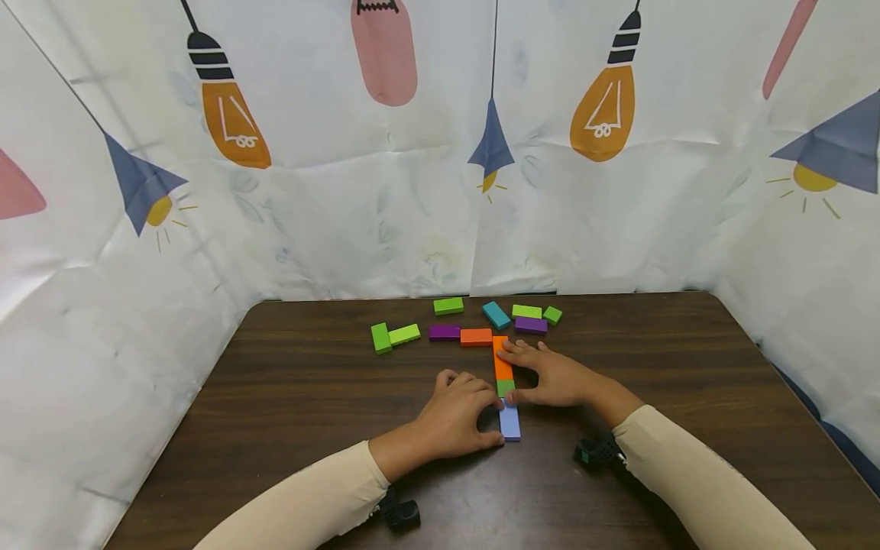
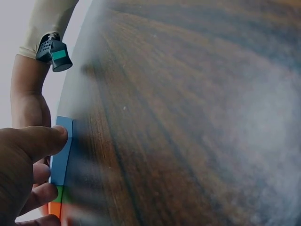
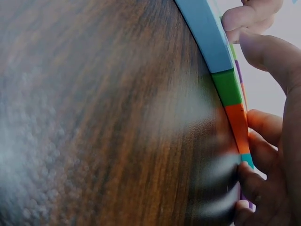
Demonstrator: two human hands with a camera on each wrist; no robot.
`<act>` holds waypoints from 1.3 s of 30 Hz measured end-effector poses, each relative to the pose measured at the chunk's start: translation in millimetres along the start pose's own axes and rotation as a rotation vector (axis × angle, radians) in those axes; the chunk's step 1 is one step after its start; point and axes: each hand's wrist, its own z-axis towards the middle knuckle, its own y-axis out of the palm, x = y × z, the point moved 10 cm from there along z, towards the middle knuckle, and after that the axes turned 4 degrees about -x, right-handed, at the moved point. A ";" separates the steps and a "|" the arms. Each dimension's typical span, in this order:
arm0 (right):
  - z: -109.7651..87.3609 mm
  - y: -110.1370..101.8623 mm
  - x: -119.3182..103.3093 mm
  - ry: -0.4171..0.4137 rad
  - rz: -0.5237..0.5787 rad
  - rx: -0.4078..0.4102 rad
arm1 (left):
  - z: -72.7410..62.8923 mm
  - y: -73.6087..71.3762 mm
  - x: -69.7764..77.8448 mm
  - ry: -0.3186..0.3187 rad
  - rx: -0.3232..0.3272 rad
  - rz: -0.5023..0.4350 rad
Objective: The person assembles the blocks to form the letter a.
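Observation:
A row of blocks runs toward me on the table: a long orange block [image 1: 503,359], a short green block [image 1: 505,388] and a light blue block [image 1: 509,422]. My left hand [image 1: 455,416] holds the light blue block at its left side, thumb by the near end and index finger by the far end. In the left wrist view its thumb [image 2: 51,139] overlaps the block. My right hand [image 1: 555,376] lies along the row's right side, fingers spread. Its fingertips touch the orange block; its thumb is beside the joint of the green and light blue blocks.
A red-orange block [image 1: 476,337] and a purple block [image 1: 444,333] extend left from the row's far end. Behind lie a teal block [image 1: 496,315], another purple block [image 1: 531,325] and several green blocks [image 1: 448,305]. A printed cloth [image 1: 426,229] hangs behind the brown table [image 1: 289,412].

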 end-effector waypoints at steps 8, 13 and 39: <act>0.1 2.0 0.9 -0.009 -0.022 0.002 | 0.0 -1.7 1.3 0.000 0.012 0.004; -0.2 1.8 0.6 -0.010 -0.015 0.007 | 0.8 -1.0 0.0 -0.008 0.006 -0.002; 0.2 2.8 3.7 0.007 -0.002 0.008 | -16.3 -45.9 -83.2 -0.183 0.118 -0.020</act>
